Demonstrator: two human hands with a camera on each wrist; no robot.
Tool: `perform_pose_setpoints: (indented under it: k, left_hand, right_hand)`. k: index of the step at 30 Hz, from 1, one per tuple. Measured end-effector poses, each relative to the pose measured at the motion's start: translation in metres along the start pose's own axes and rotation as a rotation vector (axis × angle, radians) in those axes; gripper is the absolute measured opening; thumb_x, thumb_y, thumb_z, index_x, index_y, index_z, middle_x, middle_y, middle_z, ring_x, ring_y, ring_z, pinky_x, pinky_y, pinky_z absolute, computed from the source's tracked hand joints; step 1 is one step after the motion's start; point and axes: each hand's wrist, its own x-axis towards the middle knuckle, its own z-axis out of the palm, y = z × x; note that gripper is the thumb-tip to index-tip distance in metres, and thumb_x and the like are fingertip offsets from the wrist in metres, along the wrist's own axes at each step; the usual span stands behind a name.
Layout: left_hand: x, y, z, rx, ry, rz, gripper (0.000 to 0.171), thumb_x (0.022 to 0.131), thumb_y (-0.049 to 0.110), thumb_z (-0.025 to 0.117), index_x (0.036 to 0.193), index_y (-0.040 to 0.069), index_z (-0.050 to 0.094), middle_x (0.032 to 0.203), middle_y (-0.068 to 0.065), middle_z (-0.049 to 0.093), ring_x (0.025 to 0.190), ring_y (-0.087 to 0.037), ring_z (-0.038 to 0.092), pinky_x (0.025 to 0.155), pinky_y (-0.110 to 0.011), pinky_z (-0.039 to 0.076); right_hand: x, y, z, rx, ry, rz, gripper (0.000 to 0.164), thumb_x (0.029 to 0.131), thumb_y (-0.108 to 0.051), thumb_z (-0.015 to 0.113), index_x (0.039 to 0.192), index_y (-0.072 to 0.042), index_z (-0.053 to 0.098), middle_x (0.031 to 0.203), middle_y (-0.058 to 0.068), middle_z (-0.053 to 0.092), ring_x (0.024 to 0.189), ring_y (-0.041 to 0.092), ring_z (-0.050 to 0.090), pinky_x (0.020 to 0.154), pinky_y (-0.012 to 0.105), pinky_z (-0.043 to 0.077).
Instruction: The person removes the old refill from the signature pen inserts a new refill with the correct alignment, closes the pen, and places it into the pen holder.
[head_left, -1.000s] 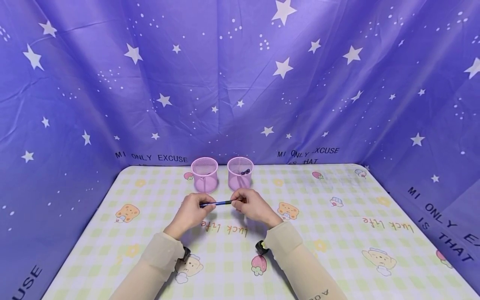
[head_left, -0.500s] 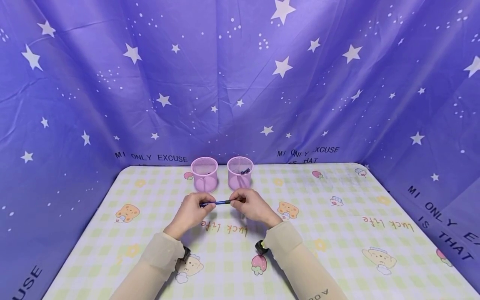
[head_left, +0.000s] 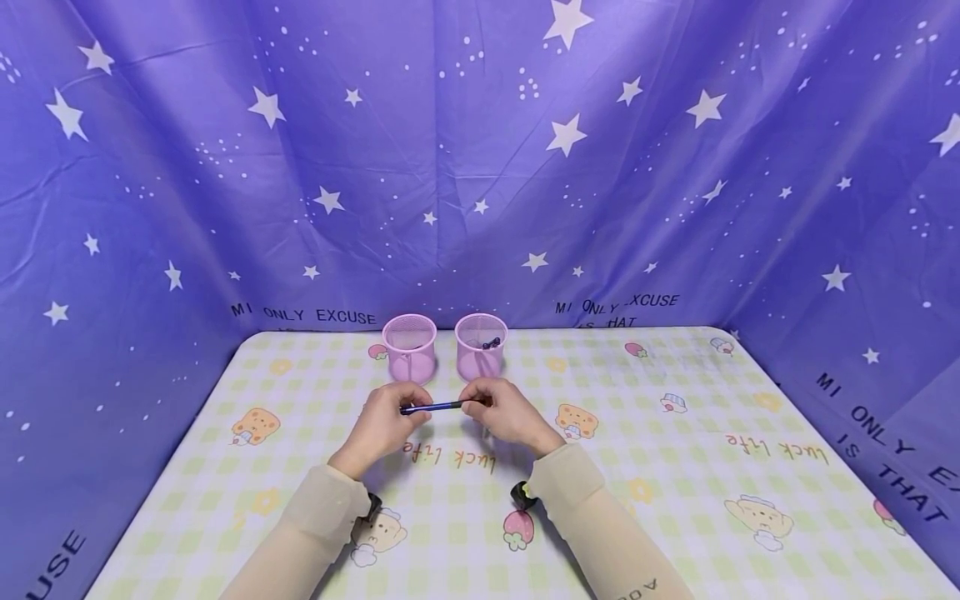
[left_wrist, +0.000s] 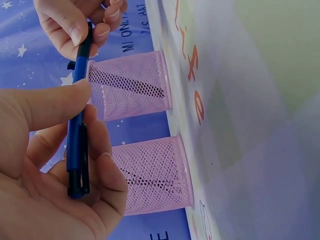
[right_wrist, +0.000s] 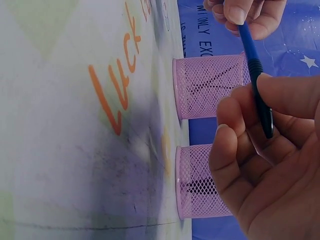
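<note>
A blue pen with black end parts is held level above the table between both hands. My left hand pinches it between thumb and fingers; the left wrist view shows the black clip lying toward that palm. At the other end my right hand pinches the black grip section, and the dark tip shows past the thumb in the right wrist view. Just beyond the hands stand two pink mesh pen holders, a left one and a right one. Dark slender items show through the mesh of both.
A checked tablecloth with cartoon prints and lettering covers the table. Purple star-patterned curtains hang behind it and along both sides. The pen holders stand near the table's back edge.
</note>
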Motion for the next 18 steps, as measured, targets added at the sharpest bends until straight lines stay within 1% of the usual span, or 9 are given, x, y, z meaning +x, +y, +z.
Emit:
perform_pose_setpoints:
  k: [10, 14, 18]
  left_hand:
    - [-0.0005, -0.0006, -0.0009, 0.012, 0.0, 0.021, 0.011, 0.079, 0.004, 0.075, 0.082, 0.014, 0.072, 0.077, 0.007, 0.068, 0.072, -0.009, 0.057, 0.072, -0.031, 0.048]
    - [-0.0004, -0.0001, -0.0012, 0.01, -0.002, 0.028, 0.007, 0.081, 0.005, 0.073, 0.084, 0.012, 0.073, 0.078, 0.006, 0.069, 0.071, -0.008, 0.057, 0.071, -0.03, 0.048]
    - [-0.0003, 0.0006, -0.001, 0.007, 0.0, 0.019, 0.005, 0.082, 0.007, 0.073, 0.085, 0.012, 0.074, 0.078, 0.004, 0.069, 0.07, -0.009, 0.057, 0.069, -0.028, 0.048]
  right_hand:
    - [0.0004, 0.0008, 0.0001, -0.004, 0.009, 0.006, 0.007, 0.09, -0.007, 0.062, 0.093, -0.011, 0.067, 0.078, -0.001, 0.059, 0.066, 0.013, 0.054, 0.061, 0.029, 0.048]
    - [0.0003, 0.0009, -0.0001, -0.006, 0.013, 0.012, 0.008, 0.089, -0.007, 0.062, 0.094, -0.01, 0.067, 0.077, -0.001, 0.058, 0.065, 0.013, 0.054, 0.061, 0.029, 0.048]
    - [-0.0001, 0.0005, -0.0007, -0.005, 0.019, 0.018, 0.008, 0.09, -0.007, 0.061, 0.094, -0.011, 0.067, 0.075, 0.0, 0.058, 0.064, 0.014, 0.054, 0.059, 0.03, 0.047]
